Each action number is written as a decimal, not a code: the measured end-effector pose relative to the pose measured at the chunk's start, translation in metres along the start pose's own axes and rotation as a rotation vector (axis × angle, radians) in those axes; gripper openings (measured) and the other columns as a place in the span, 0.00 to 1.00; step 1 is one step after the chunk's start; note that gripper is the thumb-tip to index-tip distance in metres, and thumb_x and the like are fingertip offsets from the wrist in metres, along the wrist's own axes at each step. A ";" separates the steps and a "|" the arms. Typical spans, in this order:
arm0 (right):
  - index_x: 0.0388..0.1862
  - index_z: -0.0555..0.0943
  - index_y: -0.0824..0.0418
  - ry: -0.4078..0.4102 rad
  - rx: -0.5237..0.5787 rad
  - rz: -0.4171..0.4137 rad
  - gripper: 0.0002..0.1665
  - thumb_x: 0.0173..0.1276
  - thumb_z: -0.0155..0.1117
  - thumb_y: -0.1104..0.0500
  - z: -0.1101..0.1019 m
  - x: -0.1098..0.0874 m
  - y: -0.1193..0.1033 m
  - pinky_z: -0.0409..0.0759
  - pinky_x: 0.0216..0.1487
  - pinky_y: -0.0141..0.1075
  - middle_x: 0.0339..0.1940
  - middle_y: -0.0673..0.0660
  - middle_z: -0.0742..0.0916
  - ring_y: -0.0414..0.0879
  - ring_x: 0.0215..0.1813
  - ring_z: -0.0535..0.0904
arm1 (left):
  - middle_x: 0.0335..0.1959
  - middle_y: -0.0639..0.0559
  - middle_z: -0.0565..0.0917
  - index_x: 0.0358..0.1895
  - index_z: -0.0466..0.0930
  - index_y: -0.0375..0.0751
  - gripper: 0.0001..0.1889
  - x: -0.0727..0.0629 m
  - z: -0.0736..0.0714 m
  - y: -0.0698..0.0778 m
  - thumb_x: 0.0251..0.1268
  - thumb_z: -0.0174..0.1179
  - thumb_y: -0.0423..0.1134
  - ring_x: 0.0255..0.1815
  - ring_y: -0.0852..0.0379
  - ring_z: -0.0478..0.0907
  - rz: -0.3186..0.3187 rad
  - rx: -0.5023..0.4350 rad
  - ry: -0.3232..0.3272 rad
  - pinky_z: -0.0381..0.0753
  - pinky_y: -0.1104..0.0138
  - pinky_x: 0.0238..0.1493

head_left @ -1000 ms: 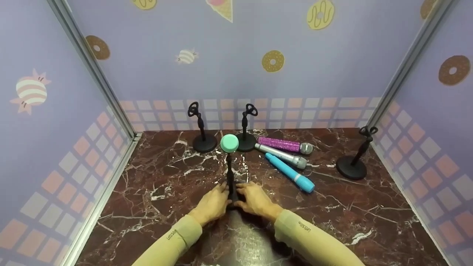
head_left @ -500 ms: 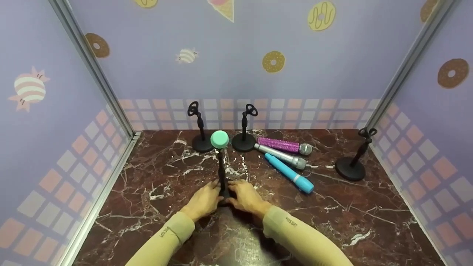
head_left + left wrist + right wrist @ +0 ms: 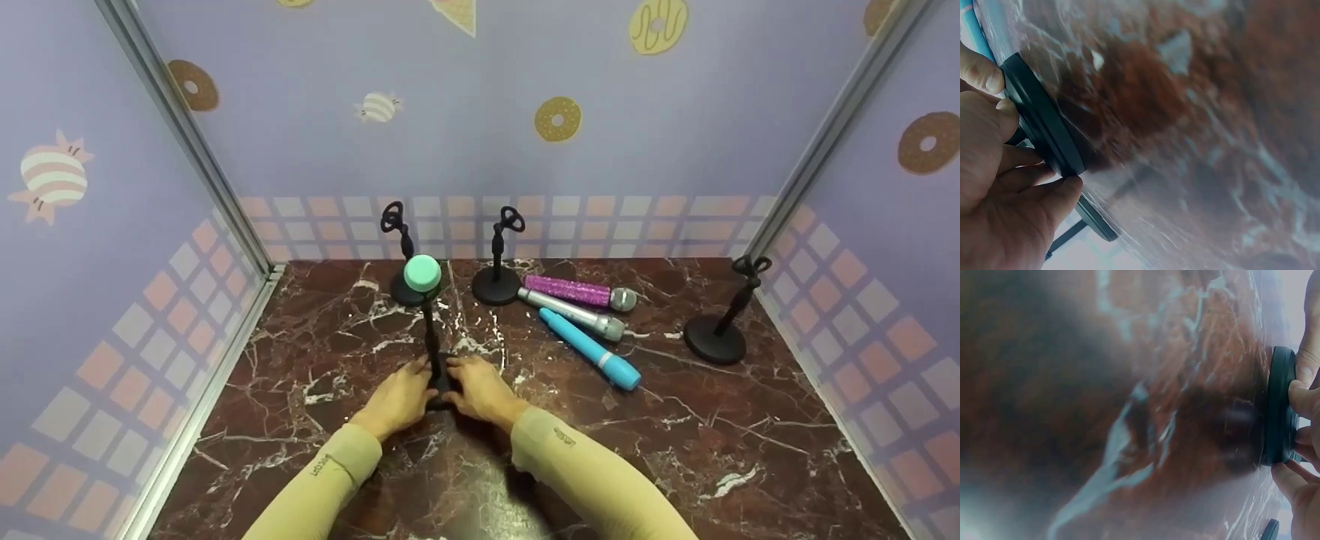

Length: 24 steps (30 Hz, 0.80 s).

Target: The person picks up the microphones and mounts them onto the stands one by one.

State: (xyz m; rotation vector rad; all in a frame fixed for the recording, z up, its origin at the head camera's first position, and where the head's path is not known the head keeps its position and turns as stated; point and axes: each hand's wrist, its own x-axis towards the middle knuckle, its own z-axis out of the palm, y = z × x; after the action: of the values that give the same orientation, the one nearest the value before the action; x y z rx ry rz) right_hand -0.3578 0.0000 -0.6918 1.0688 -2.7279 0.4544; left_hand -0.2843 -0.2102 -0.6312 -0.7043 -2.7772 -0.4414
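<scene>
Between the two hands stands a black microphone stand (image 3: 433, 341), upright on the marbled tabletop. A mint-green round end (image 3: 422, 273) tops it; the rest of that piece is hidden. My left hand (image 3: 397, 399) grips the left side of the stand's round base, and my right hand (image 3: 482, 386) grips the right side. In the left wrist view, the left hand's thumb and fingers hold the rim of the base (image 3: 1044, 118). From the right wrist, the right hand's fingers are seen round the opposite edge of the same base (image 3: 1280, 408).
Two more black stands (image 3: 496, 285) (image 3: 405, 289) stand near the back wall, and another stand (image 3: 716, 339) at the right. A purple glitter microphone (image 3: 568, 291), a silver microphone (image 3: 566, 312) and a blue microphone (image 3: 589, 347) lie right of centre. Patterned walls (image 3: 450, 165) enclose the table.
Both hands have shifted left and slightly away from me together with the stand between them. The other stands and the lying microphones have stayed in place.
</scene>
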 end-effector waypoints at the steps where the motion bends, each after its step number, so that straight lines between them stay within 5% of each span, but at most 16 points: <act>1: 0.65 0.90 0.58 0.001 0.006 0.003 0.31 0.73 0.77 0.40 0.001 0.003 -0.001 0.84 0.79 0.48 0.74 0.57 0.90 0.58 0.73 0.88 | 0.72 0.34 0.86 0.56 0.88 0.31 0.16 0.000 0.010 -0.011 0.80 0.68 0.42 0.61 0.31 0.89 0.000 0.009 0.013 0.91 0.42 0.60; 5: 0.64 0.91 0.59 0.027 0.003 -0.005 0.32 0.70 0.78 0.40 0.006 0.012 -0.005 0.85 0.77 0.48 0.73 0.57 0.90 0.58 0.72 0.89 | 0.73 0.37 0.86 0.59 0.88 0.35 0.18 0.001 0.034 -0.041 0.79 0.69 0.46 0.60 0.33 0.90 -0.025 0.042 0.013 0.91 0.40 0.57; 8: 0.64 0.91 0.58 0.026 -0.011 0.007 0.31 0.70 0.77 0.40 0.007 0.019 -0.010 0.85 0.77 0.46 0.73 0.55 0.90 0.57 0.72 0.89 | 0.73 0.31 0.84 0.60 0.87 0.29 0.19 0.002 0.008 -0.028 0.76 0.71 0.40 0.61 0.28 0.88 -0.073 -0.006 -0.037 0.89 0.35 0.58; 12: 0.64 0.91 0.58 -0.006 0.037 0.059 0.30 0.70 0.78 0.41 0.005 0.026 -0.019 0.85 0.78 0.48 0.75 0.55 0.89 0.58 0.73 0.88 | 0.74 0.27 0.83 0.59 0.86 0.24 0.18 0.002 -0.007 -0.027 0.75 0.70 0.36 0.62 0.24 0.87 -0.070 -0.056 -0.040 0.88 0.33 0.61; 18: 0.61 0.92 0.60 -0.002 0.074 0.079 0.28 0.68 0.81 0.46 -0.018 0.033 -0.040 0.83 0.81 0.49 0.74 0.59 0.89 0.59 0.75 0.87 | 0.73 0.32 0.85 0.58 0.89 0.31 0.18 0.003 0.008 -0.056 0.76 0.70 0.41 0.61 0.30 0.89 -0.058 0.028 -0.029 0.90 0.38 0.58; 24: 0.60 0.93 0.57 -0.035 0.072 0.090 0.26 0.69 0.81 0.44 0.007 0.052 -0.033 0.83 0.80 0.47 0.74 0.56 0.90 0.57 0.74 0.88 | 0.70 0.28 0.86 0.49 0.88 0.30 0.12 0.006 -0.011 -0.051 0.74 0.70 0.38 0.52 0.24 0.90 -0.077 0.003 -0.059 0.89 0.33 0.51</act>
State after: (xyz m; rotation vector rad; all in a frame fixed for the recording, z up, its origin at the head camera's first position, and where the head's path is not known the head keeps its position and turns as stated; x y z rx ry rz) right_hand -0.3736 -0.0579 -0.6774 0.9827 -2.8190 0.5568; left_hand -0.3130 -0.2540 -0.6304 -0.6211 -2.8676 -0.4387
